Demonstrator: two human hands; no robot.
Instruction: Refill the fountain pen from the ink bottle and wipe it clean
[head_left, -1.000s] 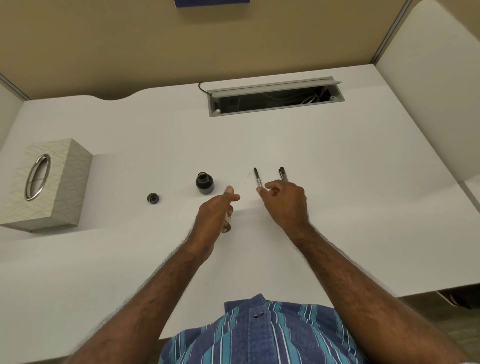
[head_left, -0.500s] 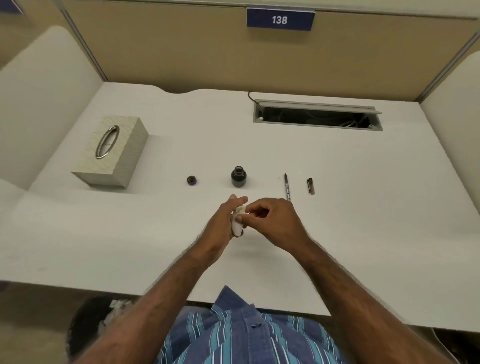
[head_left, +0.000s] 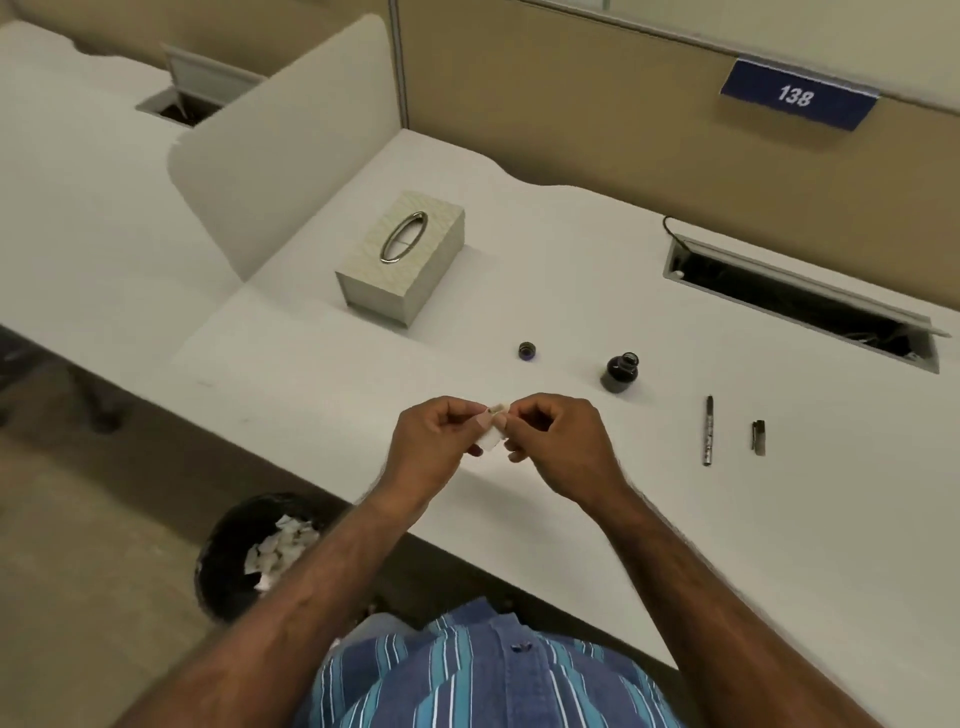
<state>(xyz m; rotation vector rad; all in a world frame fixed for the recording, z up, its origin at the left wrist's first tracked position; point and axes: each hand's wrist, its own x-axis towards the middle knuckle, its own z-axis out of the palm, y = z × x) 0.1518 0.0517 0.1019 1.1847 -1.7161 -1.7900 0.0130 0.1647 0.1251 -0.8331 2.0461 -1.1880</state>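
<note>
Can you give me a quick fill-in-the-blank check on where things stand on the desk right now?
1. The ink bottle stands on the desk with its cap ____.
2. Both hands, left hand and right hand, pinch a small white piece of ____.
3. The tissue box sits to the ____ of the bottle cap.
4. The bin on the floor holds crumpled white ____.

Missing words: off; tissue; left; tissues

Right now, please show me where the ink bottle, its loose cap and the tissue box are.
ink bottle (head_left: 621, 372): head view, on its dark round body.
bottle cap (head_left: 528, 351): head view, on the cap's open top.
tissue box (head_left: 415, 306): head view, on its near side wall.
</note>
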